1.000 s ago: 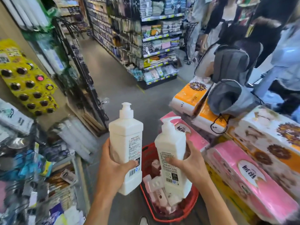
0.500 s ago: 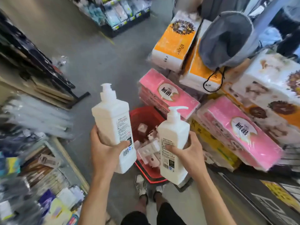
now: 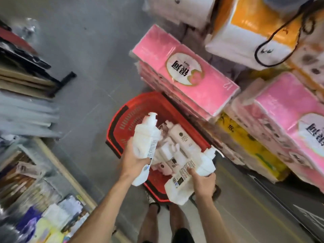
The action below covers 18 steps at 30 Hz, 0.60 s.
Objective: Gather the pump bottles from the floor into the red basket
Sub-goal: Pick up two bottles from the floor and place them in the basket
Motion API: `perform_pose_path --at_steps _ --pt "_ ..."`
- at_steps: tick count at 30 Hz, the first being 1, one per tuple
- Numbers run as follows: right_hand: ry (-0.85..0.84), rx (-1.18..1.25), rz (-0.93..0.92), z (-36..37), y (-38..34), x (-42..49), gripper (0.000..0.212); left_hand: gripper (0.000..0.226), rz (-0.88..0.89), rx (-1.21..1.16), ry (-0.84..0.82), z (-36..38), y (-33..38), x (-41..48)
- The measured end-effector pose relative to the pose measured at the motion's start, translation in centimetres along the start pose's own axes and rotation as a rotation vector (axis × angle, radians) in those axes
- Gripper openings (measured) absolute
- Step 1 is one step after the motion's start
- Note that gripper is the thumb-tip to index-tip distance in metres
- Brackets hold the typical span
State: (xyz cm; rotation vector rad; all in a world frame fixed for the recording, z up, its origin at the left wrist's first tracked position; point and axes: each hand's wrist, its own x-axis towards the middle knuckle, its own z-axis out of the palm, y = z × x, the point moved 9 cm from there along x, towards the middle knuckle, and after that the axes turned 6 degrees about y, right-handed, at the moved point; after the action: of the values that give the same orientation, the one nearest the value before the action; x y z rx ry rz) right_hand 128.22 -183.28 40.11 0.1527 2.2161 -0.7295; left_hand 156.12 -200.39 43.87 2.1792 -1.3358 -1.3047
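Note:
A red basket (image 3: pixel 135 109) stands on the grey floor in front of my feet, with several white pump bottles (image 3: pixel 181 140) lying inside. My left hand (image 3: pixel 134 161) grips a white pump bottle (image 3: pixel 146 142), tilted with its pump pointing away, above the basket's near left part. My right hand (image 3: pixel 203 184) holds a second white pump bottle (image 3: pixel 188 176), tipped nearly flat with its pump toward the right, over the basket's near right rim. The picture is blurred by motion.
Pink tissue packs (image 3: pixel 184 71) are stacked right behind and to the right of the basket, with yellow (image 3: pixel 245 142) and orange packs (image 3: pixel 249 27) beyond. Shelves with goods (image 3: pixel 35 190) run along the left. Bare grey floor (image 3: pixel 91 50) lies ahead left.
Both hands have lowered their bottles from upright at chest height down over the basket and tilted them. The view has swung down toward the floor.

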Motion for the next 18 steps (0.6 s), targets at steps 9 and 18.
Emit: perform_pose_path --at_steps 9,18 --pt "0.004 -0.222 0.038 5.7 3.1 4.9 0.07 0.096 0.024 0.338 0.049 5.1 -1.0 6.1" --pt "-0.13 -0.36 -0.039 7.5 3.1 5.2 0.014 0.058 0.129 0.18 0.093 5.6 -0.8 7.9"
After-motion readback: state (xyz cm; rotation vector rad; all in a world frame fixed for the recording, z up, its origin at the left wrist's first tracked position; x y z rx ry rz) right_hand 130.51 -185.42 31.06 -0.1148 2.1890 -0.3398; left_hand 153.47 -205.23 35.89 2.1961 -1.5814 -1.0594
